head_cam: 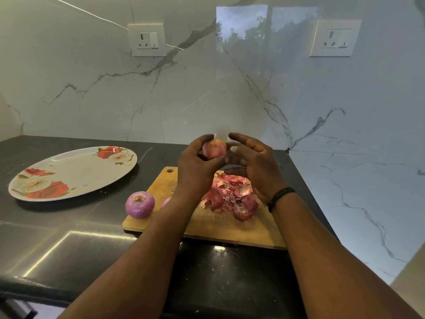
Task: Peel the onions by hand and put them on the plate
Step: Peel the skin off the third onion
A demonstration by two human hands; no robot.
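My left hand (195, 166) grips a small pinkish onion (214, 148) raised above the wooden cutting board (218, 229). My right hand (250, 162) is at the onion's right side, thumb against it, the other fingers spread out. A peeled purple onion (139, 204) lies on the board's left corner, and the edge of another onion (166, 202) shows just behind my left forearm. The floral plate (73, 172) sits to the left on the dark counter with no onions on it.
A heap of red onion skins (232, 196) covers the middle of the board. Marble walls close the counter at the back and the right, with two sockets (147, 40) (334, 38). Skin crumbs dot the black counter (69, 238) near its front edge.
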